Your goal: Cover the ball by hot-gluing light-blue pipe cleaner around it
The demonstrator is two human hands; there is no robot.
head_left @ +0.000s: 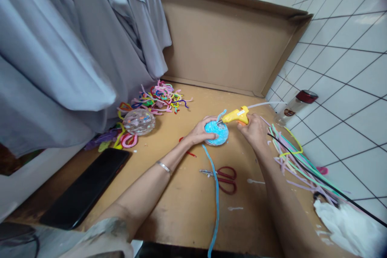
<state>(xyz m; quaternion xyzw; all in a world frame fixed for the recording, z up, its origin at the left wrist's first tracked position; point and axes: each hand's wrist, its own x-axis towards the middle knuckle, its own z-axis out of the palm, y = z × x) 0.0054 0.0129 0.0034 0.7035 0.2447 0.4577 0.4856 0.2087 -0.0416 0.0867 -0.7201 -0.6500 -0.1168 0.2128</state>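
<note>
My left hand (203, 130) is closed round a blue ball (218, 134) wrapped in fuzzy cord, with its thumb across the front. My right hand (253, 129) grips a yellow glue gun (236, 115), whose nozzle touches or nearly touches the ball's top. A translucent glue stick (263, 104) juts from the back of the gun. From the ball's lower left a long blue pipe cleaner (217, 193) runs down over the table's front edge, and a short blue end (222, 113) stands up at the top. Red-handled scissors (226, 179) lie under the long strand.
A black phone (87, 187) lies at the left, below a clear speckled ball (139, 121) and a colourful pipe cleaner heap (163, 96). At the right are a red-capped bottle (294, 109), loose pipe cleaners (290, 161), a black cable (305, 169) and white tissue (347, 225). Cardboard (229, 40) stands behind.
</note>
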